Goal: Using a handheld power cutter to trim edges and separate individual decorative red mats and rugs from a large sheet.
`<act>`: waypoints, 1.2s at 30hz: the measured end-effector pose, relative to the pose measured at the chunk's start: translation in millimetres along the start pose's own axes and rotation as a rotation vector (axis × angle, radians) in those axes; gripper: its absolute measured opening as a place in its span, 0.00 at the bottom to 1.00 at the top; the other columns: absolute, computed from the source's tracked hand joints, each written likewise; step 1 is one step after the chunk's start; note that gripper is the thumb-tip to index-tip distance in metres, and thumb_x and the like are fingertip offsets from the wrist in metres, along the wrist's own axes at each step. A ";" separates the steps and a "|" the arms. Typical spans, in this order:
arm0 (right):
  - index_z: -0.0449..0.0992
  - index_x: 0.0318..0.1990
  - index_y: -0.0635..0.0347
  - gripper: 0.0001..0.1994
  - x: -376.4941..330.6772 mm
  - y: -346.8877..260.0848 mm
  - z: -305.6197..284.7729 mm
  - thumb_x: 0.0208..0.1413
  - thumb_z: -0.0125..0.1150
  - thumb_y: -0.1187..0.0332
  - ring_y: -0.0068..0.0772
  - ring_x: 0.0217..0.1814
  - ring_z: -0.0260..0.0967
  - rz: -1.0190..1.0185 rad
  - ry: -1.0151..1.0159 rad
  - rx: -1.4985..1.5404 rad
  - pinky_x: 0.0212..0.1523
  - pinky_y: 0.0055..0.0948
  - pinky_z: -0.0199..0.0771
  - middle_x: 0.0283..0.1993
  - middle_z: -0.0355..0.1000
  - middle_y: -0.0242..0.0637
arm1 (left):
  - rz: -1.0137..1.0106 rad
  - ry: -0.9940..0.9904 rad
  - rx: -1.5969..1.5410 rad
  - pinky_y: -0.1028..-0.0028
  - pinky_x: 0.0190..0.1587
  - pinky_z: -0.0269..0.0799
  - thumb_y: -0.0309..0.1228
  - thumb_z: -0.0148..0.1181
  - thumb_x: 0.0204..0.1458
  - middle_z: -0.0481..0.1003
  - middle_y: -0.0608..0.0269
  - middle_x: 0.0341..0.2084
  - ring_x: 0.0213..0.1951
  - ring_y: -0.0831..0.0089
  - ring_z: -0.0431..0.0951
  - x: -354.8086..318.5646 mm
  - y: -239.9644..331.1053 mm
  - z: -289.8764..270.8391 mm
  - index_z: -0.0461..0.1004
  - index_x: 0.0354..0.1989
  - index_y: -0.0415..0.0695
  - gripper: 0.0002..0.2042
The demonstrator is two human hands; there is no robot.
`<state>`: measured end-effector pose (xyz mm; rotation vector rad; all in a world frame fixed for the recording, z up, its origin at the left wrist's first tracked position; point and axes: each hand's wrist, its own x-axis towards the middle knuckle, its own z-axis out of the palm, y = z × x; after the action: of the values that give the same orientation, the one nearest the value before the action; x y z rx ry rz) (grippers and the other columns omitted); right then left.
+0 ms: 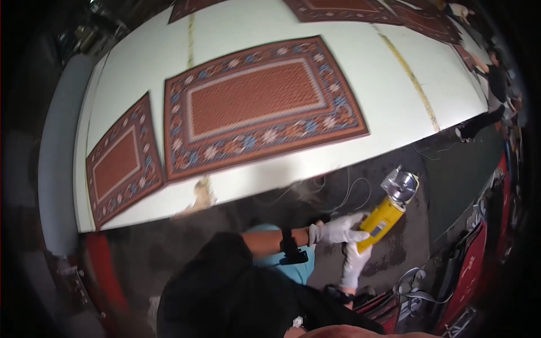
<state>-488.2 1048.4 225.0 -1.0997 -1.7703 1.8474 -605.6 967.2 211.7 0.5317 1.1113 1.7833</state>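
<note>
In front of me, off the table's near edge, is a yellow hand-held electric rotary cutter (380, 224) with a round metal blade head pointing up and to the right. My right hand (355, 262), in a white glove, is wrapped around its lower end. From the left, my left hand (337, 230), also gloved in white, grips the side of the yellow body; some fingertips are hidden behind it. On the white table (282, 162) lie a large red-brown rug (256, 101) with a floral border and a smaller matching rug (125, 160) to its left.
More patterned rugs (344, 10) lie along the table's far side. Yellow tape strips (410, 79) cross the tabletop. A thin pale cord (366, 188) loops over the dark floor. Red panels (470, 267) stand at the right. Another person (496, 84) is at the table's right end.
</note>
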 end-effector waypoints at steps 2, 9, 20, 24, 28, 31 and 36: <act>0.68 0.49 0.64 0.23 -31.4 13.5 20.9 0.44 0.70 0.74 0.24 0.45 0.66 -0.193 -0.230 -0.247 0.47 0.26 0.70 0.44 0.70 0.33 | 0.120 0.186 -0.023 0.67 0.57 0.67 0.32 0.66 0.50 0.68 0.57 0.54 0.54 0.72 0.69 -53.1 17.9 7.3 0.57 0.62 0.38 0.33; 0.70 0.48 0.65 0.24 -88.0 -12.2 117.2 0.41 0.70 0.71 0.21 0.38 0.69 0.091 -0.994 -0.100 0.39 0.23 0.72 0.38 0.72 0.30 | 0.114 0.241 -0.191 0.69 0.56 0.67 0.27 0.67 0.49 0.72 0.63 0.49 0.51 0.73 0.72 -218.8 55.3 -52.8 0.63 0.58 0.42 0.28; 0.71 0.44 0.66 0.17 -220.7 25.8 247.9 0.45 0.66 0.77 0.22 0.32 0.73 0.331 -1.158 -0.091 0.35 0.23 0.75 0.34 0.75 0.35 | -0.291 1.036 1.017 0.57 0.48 0.72 0.40 0.54 0.58 0.78 0.51 0.38 0.41 0.53 0.78 -486.4 8.3 -203.4 0.75 0.47 0.40 0.17; 0.70 0.44 0.67 0.19 -257.4 73.4 284.7 0.43 0.68 0.75 0.22 0.27 0.70 0.306 -1.145 -0.244 0.31 0.23 0.73 0.31 0.73 0.34 | -0.248 1.446 1.470 0.54 0.52 0.65 0.38 0.52 0.55 0.74 0.47 0.46 0.50 0.48 0.72 -585.1 3.9 -304.8 0.73 0.46 0.39 0.17; 0.70 0.45 0.68 0.24 -300.6 93.9 320.9 0.39 0.71 0.69 0.20 0.24 0.68 0.297 -0.992 -0.642 0.27 0.22 0.71 0.29 0.72 0.33 | -0.353 1.653 1.805 0.49 0.62 0.55 0.44 0.50 0.56 0.68 0.50 0.56 0.61 0.48 0.61 -653.7 -2.0 -382.8 0.69 0.55 0.39 0.24; 0.70 0.45 0.69 0.25 -322.5 98.4 340.1 0.39 0.70 0.69 0.23 0.27 0.70 0.271 -0.902 -0.741 0.30 0.23 0.72 0.31 0.73 0.35 | -0.507 1.638 1.769 0.48 0.65 0.50 0.50 0.47 0.57 0.63 0.50 0.62 0.65 0.49 0.56 -673.7 4.0 -417.3 0.65 0.61 0.40 0.30; 0.69 0.47 0.69 0.26 -338.5 126.2 354.3 0.40 0.70 0.66 0.30 0.36 0.74 0.282 -0.823 -0.756 0.40 0.27 0.74 0.35 0.76 0.40 | -0.745 1.636 1.599 0.49 0.68 0.39 0.53 0.41 0.58 0.55 0.51 0.67 0.69 0.52 0.48 -683.1 1.6 -435.6 0.59 0.66 0.41 0.34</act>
<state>-499.5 545.4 171.2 -0.8762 -3.1041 1.9979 -608.8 169.2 71.7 -0.7240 3.1458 -0.0550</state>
